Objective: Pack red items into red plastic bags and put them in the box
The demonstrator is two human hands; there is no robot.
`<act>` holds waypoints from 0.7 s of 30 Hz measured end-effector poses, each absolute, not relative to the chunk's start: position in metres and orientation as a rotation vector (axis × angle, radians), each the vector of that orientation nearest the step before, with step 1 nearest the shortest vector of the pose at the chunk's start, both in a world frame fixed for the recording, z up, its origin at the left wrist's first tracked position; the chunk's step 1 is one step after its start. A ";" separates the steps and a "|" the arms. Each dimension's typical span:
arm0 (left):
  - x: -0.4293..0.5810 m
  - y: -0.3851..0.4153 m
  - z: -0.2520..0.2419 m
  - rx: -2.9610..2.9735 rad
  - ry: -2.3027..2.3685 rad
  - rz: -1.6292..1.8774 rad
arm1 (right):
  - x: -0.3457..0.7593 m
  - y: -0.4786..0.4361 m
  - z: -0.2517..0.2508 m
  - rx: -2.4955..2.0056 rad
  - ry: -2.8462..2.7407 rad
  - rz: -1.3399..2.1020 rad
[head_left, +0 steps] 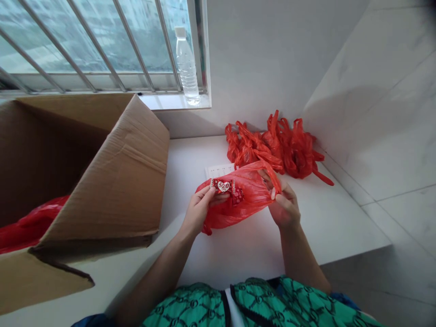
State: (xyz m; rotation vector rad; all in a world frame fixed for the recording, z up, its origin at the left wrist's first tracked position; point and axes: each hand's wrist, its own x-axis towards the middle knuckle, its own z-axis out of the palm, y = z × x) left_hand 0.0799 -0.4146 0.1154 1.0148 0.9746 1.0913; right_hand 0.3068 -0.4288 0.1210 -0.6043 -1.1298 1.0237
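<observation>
A thin red plastic bag (250, 213) is stretched between my two hands above the white table. My left hand (197, 209) is closed at the bag's left side, with the thumb on a small red wrapped packet (224, 186) marked "520" in a heart. Part of a similar dotted red wrapper lies against that packet; whether it is a second one I cannot tell. On the other side, my right hand (286, 204) grips the bag by its handle, some fingers behind the red film. Red plastic hides part of the left fingers.
Several knotted red bags (269, 145) are heaped against the wall. A printed paper (218, 170) lies partly under the held bag. To the left stands a large open cardboard box (126, 177) with red plastic (37, 220) inside. A clear bottle (187, 68) stands on the windowsill.
</observation>
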 end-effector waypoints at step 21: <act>0.063 -0.396 0.108 2.224 1.566 0.619 | 0.301 -0.431 0.115 -0.655 -1.207 0.998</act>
